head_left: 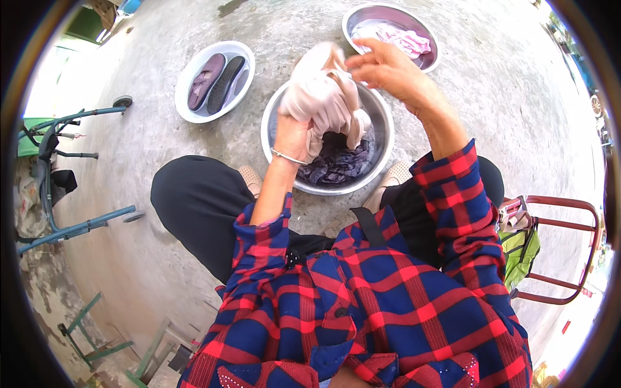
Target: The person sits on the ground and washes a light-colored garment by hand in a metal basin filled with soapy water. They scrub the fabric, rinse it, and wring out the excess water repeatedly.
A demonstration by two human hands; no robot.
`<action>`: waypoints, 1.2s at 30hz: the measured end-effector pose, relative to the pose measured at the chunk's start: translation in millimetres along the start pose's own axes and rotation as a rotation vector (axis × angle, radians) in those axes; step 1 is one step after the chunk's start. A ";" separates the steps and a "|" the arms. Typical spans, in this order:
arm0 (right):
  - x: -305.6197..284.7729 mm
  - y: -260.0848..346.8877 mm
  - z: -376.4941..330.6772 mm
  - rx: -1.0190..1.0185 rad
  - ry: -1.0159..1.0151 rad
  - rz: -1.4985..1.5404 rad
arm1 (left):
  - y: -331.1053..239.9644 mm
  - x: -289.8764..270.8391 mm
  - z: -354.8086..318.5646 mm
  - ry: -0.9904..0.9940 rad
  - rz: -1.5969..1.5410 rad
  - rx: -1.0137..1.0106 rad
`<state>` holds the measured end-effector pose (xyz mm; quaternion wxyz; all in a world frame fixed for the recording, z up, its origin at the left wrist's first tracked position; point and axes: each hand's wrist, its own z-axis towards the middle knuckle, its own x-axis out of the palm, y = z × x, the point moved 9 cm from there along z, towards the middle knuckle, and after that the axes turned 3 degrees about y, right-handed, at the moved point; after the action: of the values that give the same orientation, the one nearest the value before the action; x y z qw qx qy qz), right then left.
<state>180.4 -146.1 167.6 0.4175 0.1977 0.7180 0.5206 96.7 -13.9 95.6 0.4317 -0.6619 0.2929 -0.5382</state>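
Bunched pale pink-beige cloth (320, 97) hangs over the metal basin (387, 129) between my feet. My left hand (294, 134) is gripping it; folds of the fabric drape over the fingers and hide most of them. To the right and slightly higher, my right hand (391, 70) has its fingers spread beside the cloth, a little blurred, holding nothing. Dark patterned wet fabric (339, 160) lies inside the basin, under the raised cloth.
At the far left, a white basin (182, 103) contains a pair of purple shoes (207, 82). Another metal basin (435, 55) with pink-white cloth (394, 39) stands far right. Blue metal frames (90, 224) are on the left, a red-brown metal frame (563, 200) on the right.
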 end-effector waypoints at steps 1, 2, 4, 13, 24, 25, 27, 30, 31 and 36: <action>-4.1 -14.1 0.0 0.080 0.028 -0.173 | -6.3 10.9 1.1 -0.023 -0.107 -0.007; -7.0 -26.6 -1.8 0.162 0.057 -0.345 | -3.4 15.5 4.5 0.064 -0.110 -0.064; 9.0 -35.1 -6.9 0.197 0.222 -0.514 | -8.5 16.3 9.0 0.229 -0.093 -0.172; 20.3 -52.3 -15.4 0.092 0.164 -0.105 | -61.8 39.0 32.4 0.299 -0.068 -0.172; -7.6 -36.9 -17.7 0.077 -0.033 0.733 | -61.0 -1.1 31.6 0.461 0.154 -0.438; -5.4 -36.2 -15.3 0.064 -0.040 0.798 | -56.3 -4.9 30.1 0.483 0.237 -0.439; 0.8 -36.3 -8.9 0.026 -0.041 0.843 | -49.3 -21.1 35.6 0.407 0.494 -0.344; 16.8 -17.1 -6.4 -0.059 -0.013 0.700 | -10.0 -84.2 61.1 0.173 0.913 -0.053; 24.3 -15.4 -6.9 -0.043 0.008 0.620 | -4.8 -90.6 59.7 -0.032 0.831 0.039; 84.0 11.9 -18.1 -0.217 0.219 0.405 | 71.1 -97.9 9.0 -0.160 0.349 -0.845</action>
<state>115.9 -91.8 147.4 0.2434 0.2337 0.6446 0.6861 86.5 39.5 -12.9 0.2297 -0.7601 0.5592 -0.2382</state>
